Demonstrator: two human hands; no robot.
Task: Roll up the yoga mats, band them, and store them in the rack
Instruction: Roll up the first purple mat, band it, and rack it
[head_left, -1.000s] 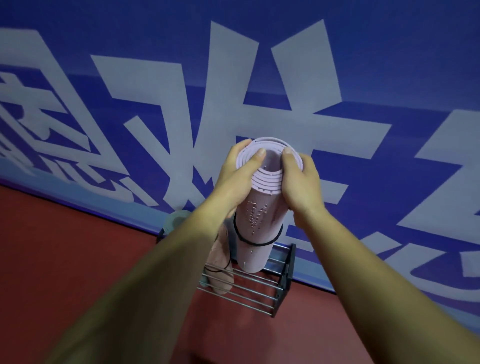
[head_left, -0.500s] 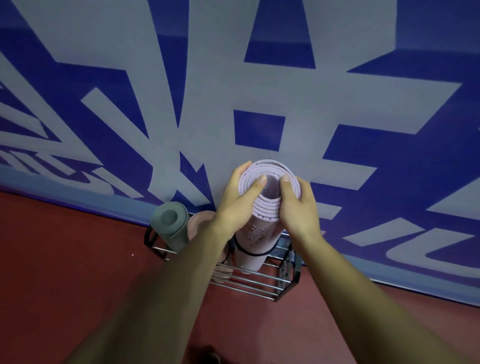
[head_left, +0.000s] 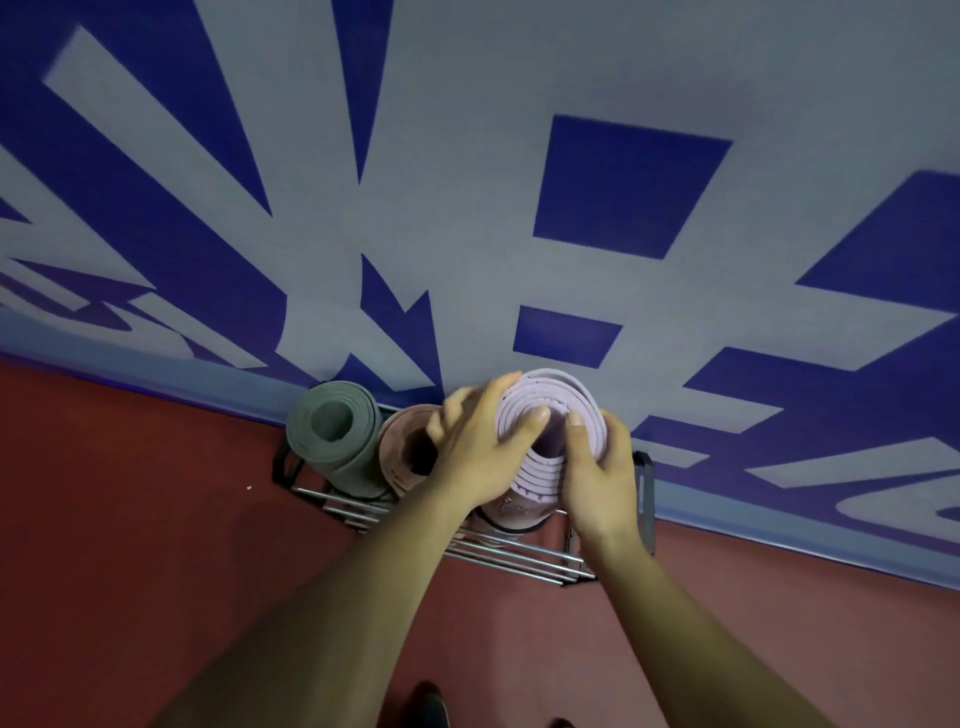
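A rolled lilac yoga mat stands upright in the black wire rack against the wall, with a black band around its lower part. My left hand wraps the roll's left side near the top, thumb over the rim. My right hand grips its right side, thumb on the spiral end. To the left in the same rack stand a pink rolled mat and a grey-green rolled mat.
The rack sits on a dark red floor at the foot of a blue wall with large pale lettering. My shoe tips show at the bottom edge.
The lilac mat has gone down into the rack with both hands on its top. My view has come closer and more overhead, so the two mats beside it show fully.
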